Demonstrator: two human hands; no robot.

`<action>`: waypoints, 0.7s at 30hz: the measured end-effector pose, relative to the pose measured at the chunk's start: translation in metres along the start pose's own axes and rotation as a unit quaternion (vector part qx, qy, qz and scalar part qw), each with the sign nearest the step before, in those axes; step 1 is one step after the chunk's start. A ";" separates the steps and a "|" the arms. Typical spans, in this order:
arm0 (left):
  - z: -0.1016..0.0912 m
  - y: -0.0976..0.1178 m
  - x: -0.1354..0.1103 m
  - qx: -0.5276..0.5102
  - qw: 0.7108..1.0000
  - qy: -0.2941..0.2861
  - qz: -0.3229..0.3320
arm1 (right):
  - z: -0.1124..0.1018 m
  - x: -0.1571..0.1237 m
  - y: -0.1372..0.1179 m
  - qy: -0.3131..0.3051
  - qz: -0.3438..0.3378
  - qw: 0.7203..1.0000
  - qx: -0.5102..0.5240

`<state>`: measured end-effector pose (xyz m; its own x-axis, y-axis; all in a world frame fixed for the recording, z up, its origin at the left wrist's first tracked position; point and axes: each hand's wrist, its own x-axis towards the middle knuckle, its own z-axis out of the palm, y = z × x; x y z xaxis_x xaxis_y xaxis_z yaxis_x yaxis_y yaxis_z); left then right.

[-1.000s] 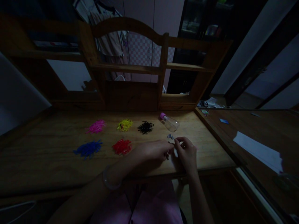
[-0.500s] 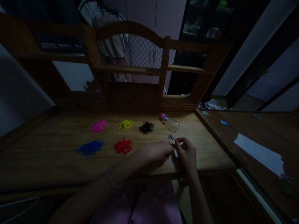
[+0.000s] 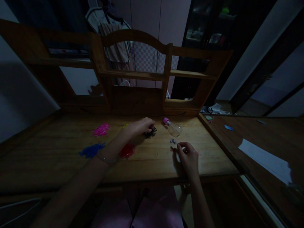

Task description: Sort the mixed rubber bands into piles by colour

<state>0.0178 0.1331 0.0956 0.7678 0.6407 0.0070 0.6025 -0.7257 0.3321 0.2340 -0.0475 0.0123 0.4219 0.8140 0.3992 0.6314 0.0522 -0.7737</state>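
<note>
My left hand (image 3: 144,125) reaches over the far middle of the desk, fingers pinched at a pile of small black bands (image 3: 150,133). Its fingertips are partly hidden, so what they hold does not show. Closer to the right, my right hand (image 3: 189,155) is closed, with thumb and forefinger pinching a thin piece with dark looped ends (image 3: 173,141). Its exact kind is too small and dim to tell. A clear bottle with a pink cap (image 3: 175,128) lies on its side beyond that hand.
Pink bands (image 3: 101,129), blue bands (image 3: 91,151) and red bands (image 3: 127,151) lie in piles to the left. My left arm mostly covers a yellow pile (image 3: 125,125). One small ring (image 3: 156,154) rests between my hands. A wooden shelf (image 3: 135,74) rises behind.
My left hand has left the spot beside my right hand and moved left and away from me to the black pile. The right hand stays nearly in place, still pinching the looped piece.
</note>
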 end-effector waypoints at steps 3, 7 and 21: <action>0.004 -0.010 -0.002 0.010 1.000 0.024 -0.004 | 0.000 0.000 0.001 0.001 0.003 1.000 0.003; 0.002 -0.007 -0.008 0.016 0.999 0.044 -0.002 | 0.000 -0.001 0.000 -0.001 0.001 1.000 0.008; 0.082 0.106 -0.131 -0.198 0.969 0.144 -0.035 | 0.002 0.000 -0.005 0.007 0.012 1.000 0.002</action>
<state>-0.0008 -0.0481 0.0530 0.6004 0.7700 0.2159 0.4760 -0.5611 0.6772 0.2291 -0.0471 0.0154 0.4459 0.8074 0.3864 0.6183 0.0343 -0.7852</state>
